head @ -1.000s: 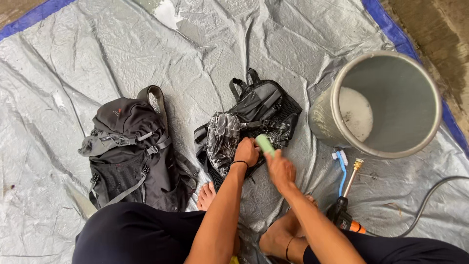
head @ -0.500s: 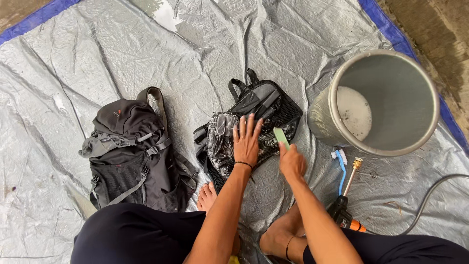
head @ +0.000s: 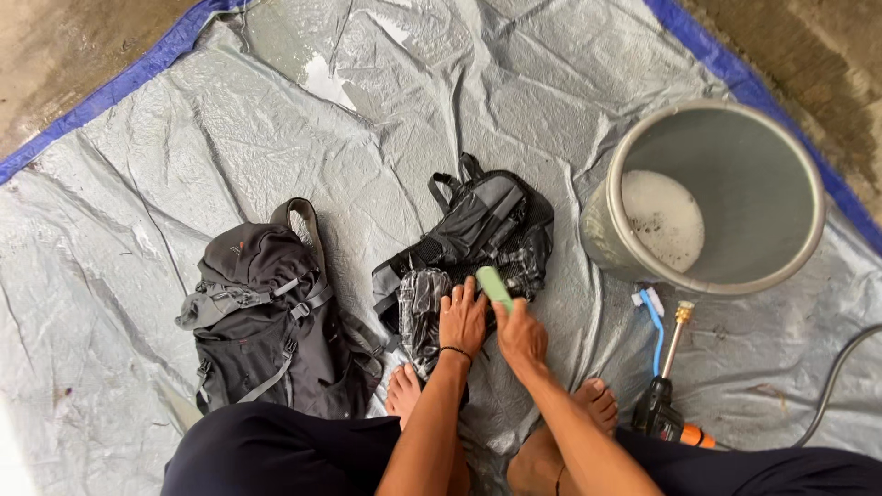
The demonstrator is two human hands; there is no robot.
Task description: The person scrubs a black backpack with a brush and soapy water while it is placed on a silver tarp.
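A small wet black bag (head: pixel 487 230) lies open on a grey tarp (head: pixel 276 119) in front of my bare feet. My left hand (head: pixel 462 317) presses flat on the bag's shiny lower flap, fingers spread. My right hand (head: pixel 520 332) grips a light green scrubbing brush (head: pixel 494 286) and holds it against the bag just right of my left hand. A larger black and grey backpack (head: pixel 266 317) lies to the left, untouched.
A grey bucket (head: pixel 808 165) with foamy water stands at the right. Beside it lie a blue and white toothbrush (head: pixel 650 312) and a spray nozzle with a brass tip (head: pixel 669 386) on a grey hose (head: pixel 841 367). Blue tarp edging (head: pixel 735 78) borders bare ground.
My right hand with the green brush went out to the right over the bag and has come back toward my left hand, which stays pressed on the flap.
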